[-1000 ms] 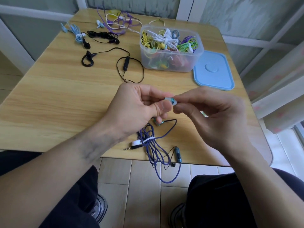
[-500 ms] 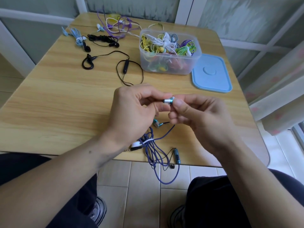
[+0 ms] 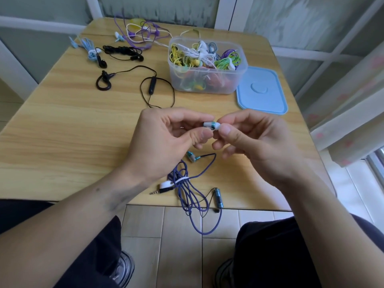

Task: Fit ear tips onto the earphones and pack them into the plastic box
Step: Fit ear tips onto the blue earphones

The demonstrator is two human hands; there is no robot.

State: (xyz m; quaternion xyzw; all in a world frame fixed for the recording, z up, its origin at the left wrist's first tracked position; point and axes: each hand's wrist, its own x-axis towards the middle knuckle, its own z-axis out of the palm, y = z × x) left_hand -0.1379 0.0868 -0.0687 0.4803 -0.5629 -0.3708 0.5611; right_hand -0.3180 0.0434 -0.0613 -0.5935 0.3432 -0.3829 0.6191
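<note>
Both hands are up over the table [image 3: 62, 125], a bit nearer the person than the box [image 3: 207, 80]. The left hand [image 3: 166, 142] pinches the teal earbud [image 3: 208, 125] between thumb and forefinger, so the bud pokes out past the fingertips toward the other hand. The right hand [image 3: 255, 142] pinches the white ear tip [image 3: 217, 127] at the bud's nozzle end, thumb under and forefinger on top. Tip and bud are touching; can't tell if the tip is fully seated.

The second earbud [image 3: 192, 157] lies on the table below the hands, on the near side from the box, and its purple cable [image 3: 187, 188] is bundled closer still, with a loop hanging off the table edge. The jack [image 3: 161, 191] and remote [image 3: 218, 197] sit by that edge too.

The box is open and stuffed with coloured earphones. Its blue lid [image 3: 261, 90] lies flat just right of it. Left of the box there's a black neckband set [image 3: 149, 88], and more earphones are piled at the far end behind it.
</note>
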